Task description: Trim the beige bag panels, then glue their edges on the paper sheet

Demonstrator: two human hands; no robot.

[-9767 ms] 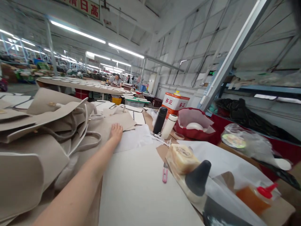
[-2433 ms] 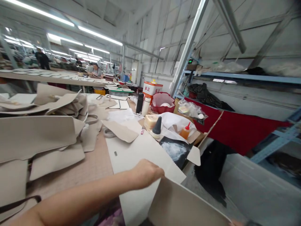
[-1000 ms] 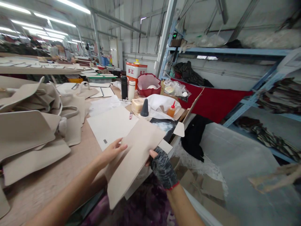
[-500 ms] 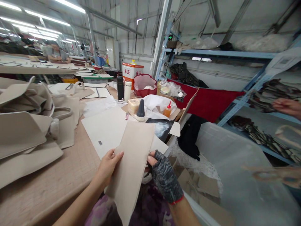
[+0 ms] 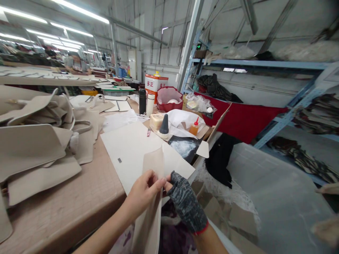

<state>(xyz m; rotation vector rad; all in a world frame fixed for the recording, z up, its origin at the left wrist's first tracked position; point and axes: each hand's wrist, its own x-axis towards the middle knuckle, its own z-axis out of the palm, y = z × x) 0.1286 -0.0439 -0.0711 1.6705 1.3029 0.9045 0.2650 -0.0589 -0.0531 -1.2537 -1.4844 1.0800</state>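
Observation:
A long beige leather-like panel (image 5: 147, 222) is held nearly edge-on in front of me, its top end over a large white sheet (image 5: 127, 144) on the table. My left hand (image 5: 148, 188) is bare and closed, pinching the panel's right edge between thumb and fingers. Just to the right, my right hand (image 5: 182, 195), in a grey knitted fingerless glove, grips the same edge with its fingertips. The tips of both hands nearly meet, and some fingers are hidden behind the panel and the glove.
Beige bag pieces with handles (image 5: 39, 137) pile up on the left. Beyond the sheet stand a dark cone-shaped spool (image 5: 164, 125), an orange glue bottle (image 5: 194, 127), a black flask (image 5: 142, 101) and a red basket (image 5: 169, 100). A translucent bin (image 5: 275, 197) is at right.
The panel has turned from facing me broadly to nearly edge-on. My left hand has moved right, from its left edge to the right edge beside my right hand.

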